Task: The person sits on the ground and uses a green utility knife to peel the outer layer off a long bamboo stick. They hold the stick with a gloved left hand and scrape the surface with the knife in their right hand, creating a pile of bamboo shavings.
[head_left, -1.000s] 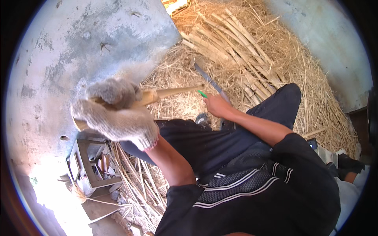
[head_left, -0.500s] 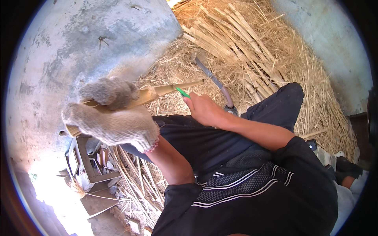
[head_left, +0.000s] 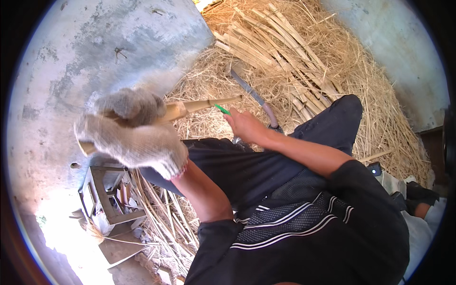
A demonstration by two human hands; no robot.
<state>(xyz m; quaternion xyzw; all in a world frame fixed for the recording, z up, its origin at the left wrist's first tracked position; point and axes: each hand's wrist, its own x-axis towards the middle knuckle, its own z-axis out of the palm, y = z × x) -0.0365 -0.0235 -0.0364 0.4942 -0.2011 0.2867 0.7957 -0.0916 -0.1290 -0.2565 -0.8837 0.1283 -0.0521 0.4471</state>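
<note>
right hand [head_left: 247,127] has moved leftward; wooden frame [head_left: 101,195] holds scraps [head_left: 125,194].

Rough knit glove [head_left: 137,145], seemingly smooth bamboo [head_left: 175,112]

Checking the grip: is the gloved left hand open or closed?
Closed: the left hand wraps around the bamboo piece, which sticks out on both sides.

Bamboo piece [head_left: 173,112]: in left fingers [head_left: 130,102], tip just beyond right fingers [head_left: 233,117]. Hand tool [head_left: 222,109]: in right fingers, end protruding leftward. Sickle [head_left: 251,90]: on shavings [head_left: 380,102], beyond right fingers. Strip bundle [head_left: 292,61]: on shavings, farther beyond, rightward. Frame [head_left: 105,204]: behind left fingers; loose strips [head_left: 164,204] rightward.
</note>
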